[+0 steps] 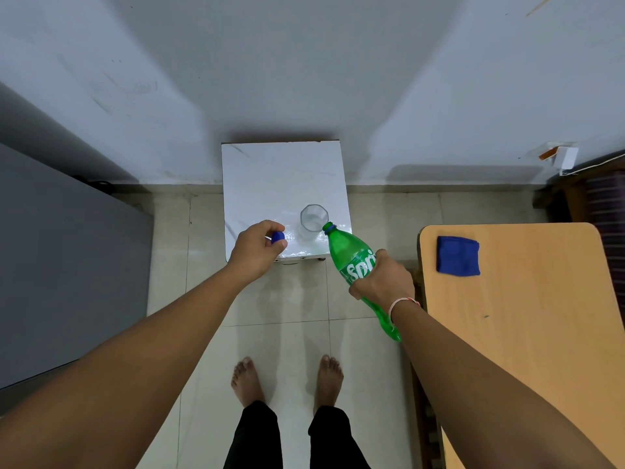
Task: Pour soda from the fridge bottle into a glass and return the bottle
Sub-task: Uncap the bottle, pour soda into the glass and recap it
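1 green Sprite bottle (351, 257), 1 clear glass (314, 219), 1 blue cap (277, 237), 2 hands.

The right hand (384, 279) was wrapped tight around the bottle's label, holding it tilted with the uncapped mouth at the glass rim. The left hand (257, 249) had its fingers curled shut on the cap, over the near edge of the small white table (267, 177). The glass stood on that table; its contents could not be determined. 1 folded blue cloth (458, 255) lay on the wooden table (527, 319) at right.
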